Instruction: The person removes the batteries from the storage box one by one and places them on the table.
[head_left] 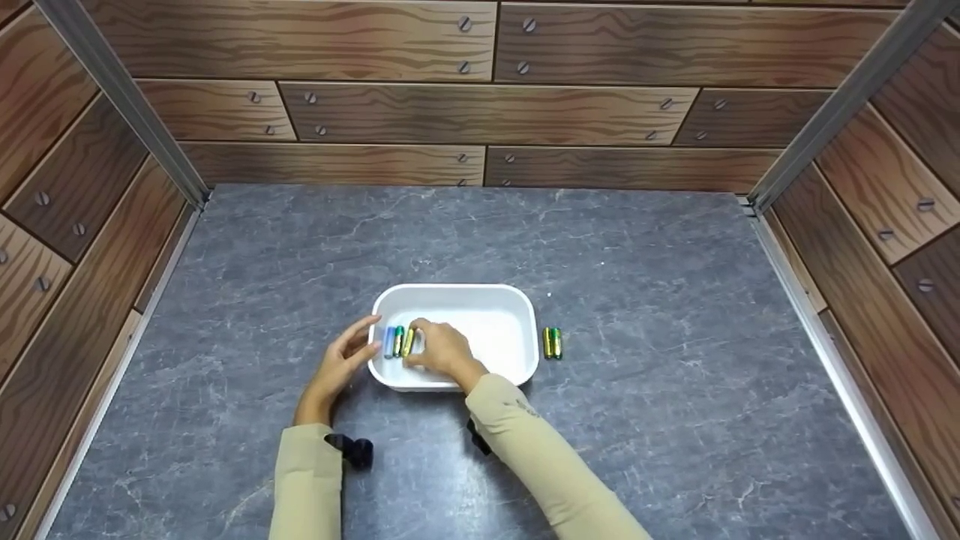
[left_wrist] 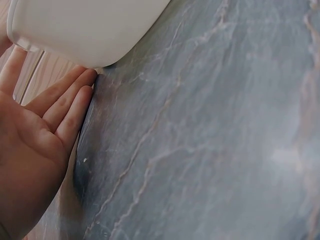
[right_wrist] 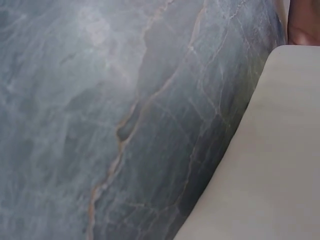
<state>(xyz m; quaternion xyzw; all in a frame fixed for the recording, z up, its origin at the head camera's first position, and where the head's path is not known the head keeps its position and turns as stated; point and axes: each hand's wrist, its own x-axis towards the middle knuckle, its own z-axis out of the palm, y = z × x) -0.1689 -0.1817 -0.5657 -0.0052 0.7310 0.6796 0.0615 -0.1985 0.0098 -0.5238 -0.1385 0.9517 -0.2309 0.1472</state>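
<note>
In the head view a white plastic container [head_left: 499, 341] stands on the table. Inside it, by its left wall, a blue battery [head_left: 389, 343] and a green battery [head_left: 398, 342] lie side by side. My right hand [head_left: 444, 349] reaches in over the near rim and pinches a yellow-green battery [head_left: 409, 342] between thumb and fingers, just right of those two. My left hand [head_left: 343, 363] is at the container's left side, fingertips and thumb at the rim. The left wrist view shows that hand's fingers [left_wrist: 62, 102] fairly straight, against the container's outer wall [left_wrist: 95, 30].
Just right of the container, a gold-green battery [head_left: 548, 343] and a green battery [head_left: 556, 343] lie together on the grey marbled table [head_left: 660, 360]. Wood-patterned walls [head_left: 480, 112] enclose the back and sides. In the right wrist view the container's outer wall [right_wrist: 270, 165] fills the lower right.
</note>
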